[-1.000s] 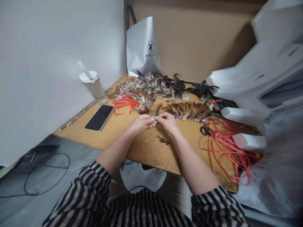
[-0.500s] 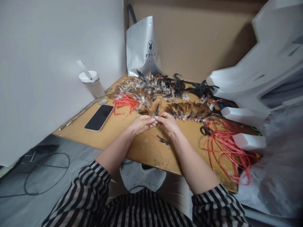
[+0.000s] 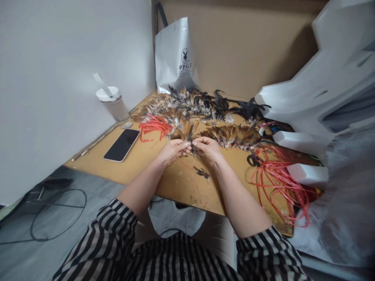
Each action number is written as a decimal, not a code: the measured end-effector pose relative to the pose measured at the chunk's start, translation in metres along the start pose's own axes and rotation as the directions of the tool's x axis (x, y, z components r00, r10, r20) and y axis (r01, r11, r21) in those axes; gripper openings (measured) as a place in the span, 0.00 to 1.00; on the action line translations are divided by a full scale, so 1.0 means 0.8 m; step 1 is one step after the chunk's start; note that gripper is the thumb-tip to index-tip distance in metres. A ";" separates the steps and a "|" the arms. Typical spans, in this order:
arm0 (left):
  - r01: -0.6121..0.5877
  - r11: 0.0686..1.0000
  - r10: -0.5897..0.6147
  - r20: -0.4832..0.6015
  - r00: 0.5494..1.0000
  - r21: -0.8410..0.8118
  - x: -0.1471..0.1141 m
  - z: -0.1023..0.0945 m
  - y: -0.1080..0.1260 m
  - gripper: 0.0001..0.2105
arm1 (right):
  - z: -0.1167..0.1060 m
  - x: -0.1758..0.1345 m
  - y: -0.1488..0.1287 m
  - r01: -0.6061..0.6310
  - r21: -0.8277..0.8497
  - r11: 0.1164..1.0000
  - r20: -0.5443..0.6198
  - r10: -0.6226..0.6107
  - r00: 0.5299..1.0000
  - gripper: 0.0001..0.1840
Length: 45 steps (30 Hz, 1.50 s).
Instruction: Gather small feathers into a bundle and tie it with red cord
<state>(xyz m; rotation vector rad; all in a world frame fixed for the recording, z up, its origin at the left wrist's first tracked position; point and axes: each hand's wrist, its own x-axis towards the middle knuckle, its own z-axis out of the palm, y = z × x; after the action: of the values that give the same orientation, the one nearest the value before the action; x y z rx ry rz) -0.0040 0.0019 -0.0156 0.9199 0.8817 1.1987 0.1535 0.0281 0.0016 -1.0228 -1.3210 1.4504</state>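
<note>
My left hand (image 3: 175, 151) pinches the base of a small bunch of brown and black feathers (image 3: 186, 129), its tips fanning away from me. Close beside it, my right hand (image 3: 209, 151) is closed, thumb against index finger, at the base of the same bunch. What lies between the right fingertips is too small to make out. A small dark feather tuft (image 3: 202, 173) lies on the tabletop below the hands. Just beyond the right hand is a row of brown feather bunches (image 3: 234, 136) with reddish bits at their bases.
On the wooden table (image 3: 175, 187) are a phone (image 3: 122, 145), a lidded cup (image 3: 113, 103) and cut red strips (image 3: 155, 127). More feathers (image 3: 193, 103) are heaped before a silver bag (image 3: 172, 54). Black-handled scissors (image 3: 254, 159) and long red strands (image 3: 275, 179) lie at right, beside white foam (image 3: 307, 174).
The fingertips of my two hands, touching before, are now slightly apart, the right one having shifted a little to the right. The feather bunch stays in the left hand.
</note>
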 end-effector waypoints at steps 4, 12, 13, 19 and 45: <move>-0.076 0.988 0.056 -0.146 0.988 -0.134 0.002 -0.004 0.010 0.06 | -0.017 0.003 -0.002 0.145 -0.368 0.919 -0.042 -0.172 0.984 0.10; -0.138 0.960 0.089 -0.201 0.976 -0.244 0.005 -0.010 0.011 0.04 | -0.001 -0.017 -0.007 0.404 -0.772 0.491 0.316 -0.256 0.914 0.07; -0.141 0.958 0.092 -0.197 0.976 -0.249 0.005 -0.010 0.010 0.04 | 0.005 -0.020 -0.007 0.406 -0.803 0.436 0.334 -0.235 0.913 0.07; -0.134 0.958 0.084 -0.199 0.976 -0.254 0.004 -0.009 0.013 0.04 | 0.029 -0.023 0.008 0.287 -0.908 0.305 0.255 -0.142 0.956 0.09; 0.119 0.985 -0.114 0.052 0.992 -0.127 0.001 -0.001 -0.004 0.07 | 0.017 -0.003 0.012 0.159 -0.046 0.986 -0.099 -0.163 0.982 0.13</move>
<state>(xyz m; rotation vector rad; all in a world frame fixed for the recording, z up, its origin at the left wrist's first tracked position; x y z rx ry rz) -0.0034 0.0021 -0.0184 0.7764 0.8011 1.1173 0.1405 0.0224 -0.0065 -0.9783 -1.3300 1.2404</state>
